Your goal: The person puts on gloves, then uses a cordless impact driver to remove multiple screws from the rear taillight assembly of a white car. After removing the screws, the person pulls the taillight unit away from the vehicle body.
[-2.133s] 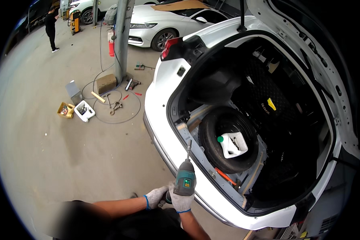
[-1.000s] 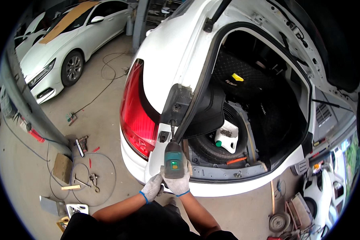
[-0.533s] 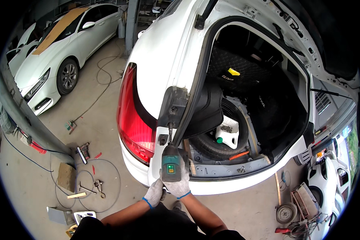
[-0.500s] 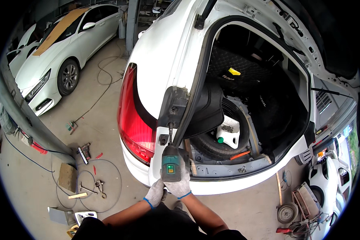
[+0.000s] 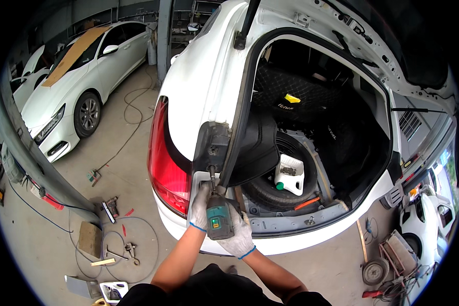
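Observation:
My right hand (image 5: 238, 235), in a white knit glove with a blue cuff, is closed round the grip of a green-and-black cordless impact driver (image 5: 219, 220). The driver's long bit (image 5: 212, 174) points away from me to the lower end of a dark mounting panel (image 5: 212, 143) beside the red tail light (image 5: 169, 163) of a white car. My left hand (image 5: 200, 208), gloved alike, is at the driver's nose on its left side. Its fingertips are bent close to the bit; what they hold, if anything, is hidden.
The open trunk shows a spare tire (image 5: 262, 196), a white jug (image 5: 289, 176) with a green cap and an orange bar (image 5: 307, 203). Floor at left holds a cordless tool (image 5: 110, 209), hoses and a cardboard box (image 5: 90, 238). A grey post (image 5: 46, 158) stands there.
My left hand has moved up from below the driver to its nose. The driver has shifted slightly down and tilted, my right hand still round its grip. The whole view has shifted a little.

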The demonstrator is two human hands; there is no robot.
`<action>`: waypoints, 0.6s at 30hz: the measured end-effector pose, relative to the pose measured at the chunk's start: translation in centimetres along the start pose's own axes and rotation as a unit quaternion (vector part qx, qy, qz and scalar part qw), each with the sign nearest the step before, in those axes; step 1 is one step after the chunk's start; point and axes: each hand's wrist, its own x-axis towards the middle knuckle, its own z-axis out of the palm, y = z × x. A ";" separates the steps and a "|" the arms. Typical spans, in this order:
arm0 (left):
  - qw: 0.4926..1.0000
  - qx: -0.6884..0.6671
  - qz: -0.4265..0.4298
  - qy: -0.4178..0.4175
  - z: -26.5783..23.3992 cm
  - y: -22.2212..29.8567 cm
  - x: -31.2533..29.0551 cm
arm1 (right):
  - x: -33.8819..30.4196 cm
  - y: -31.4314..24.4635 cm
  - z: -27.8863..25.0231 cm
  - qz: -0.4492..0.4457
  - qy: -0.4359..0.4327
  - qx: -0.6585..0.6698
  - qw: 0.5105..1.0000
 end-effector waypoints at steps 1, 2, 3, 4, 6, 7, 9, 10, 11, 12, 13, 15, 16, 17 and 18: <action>1.000 0.008 0.013 -0.014 -0.6 0.2 1.1 | 0.0 -1.2 -0.8 -0.027 0.008 -0.075 0.997; 1.000 0.015 0.014 -0.002 -0.8 0.4 2.1 | -0.1 -2.3 -1.5 -0.026 0.006 -0.068 0.997; 1.000 0.024 0.013 0.007 -0.9 0.3 3.1 | 0.0 -2.8 -2.1 -0.022 0.007 -0.062 0.998; 0.999 0.035 0.012 0.020 -1.3 0.3 3.9 | -0.2 -3.3 -2.4 -0.018 0.006 -0.052 0.998; 1.000 0.001 -0.004 0.006 -1.4 0.0 4.7 | -0.7 -4.0 -3.1 -0.023 0.005 -0.056 0.998; 1.000 -0.007 -0.014 -0.003 -1.0 0.1 4.5 | -0.8 -4.1 -3.4 -0.024 0.005 -0.060 0.998; 1.000 -0.015 -0.022 -0.016 -0.7 0.2 4.4 | -1.0 -3.9 -3.4 -0.030 0.014 -0.077 0.996; 1.000 -0.016 -0.019 -0.019 -0.7 0.2 4.4 | -1.1 -3.9 -3.4 -0.033 0.018 -0.084 0.996; 0.999 -0.017 -0.016 -0.022 -0.7 0.2 4.3 | -1.2 -3.9 -3.3 -0.033 0.017 -0.074 0.997; 0.999 -0.027 -0.020 -0.031 -0.8 0.2 4.4 | -1.1 -3.9 -3.3 -0.033 0.018 -0.064 0.997; 0.998 -0.038 -0.023 -0.040 -1.0 0.2 4.5 | -1.0 -3.9 -3.3 -0.033 0.019 -0.054 0.998; 0.998 -0.040 -0.017 -0.049 -1.0 0.1 4.7 | -1.1 -2.3 -2.2 0.005 0.013 0.069 0.998; 0.998 -0.032 -0.007 -0.049 -0.8 -0.1 4.8 | -1.2 -1.8 -1.9 0.010 0.007 0.102 0.995; 0.999 -0.023 0.003 -0.049 -0.5 -0.1 5.0 | -1.0 -1.6 -1.7 0.015 0.001 0.134 0.991; 0.999 -0.019 0.003 -0.045 -0.4 -0.1 4.9 | -0.6 -1.8 -1.8 0.008 -0.010 0.144 0.989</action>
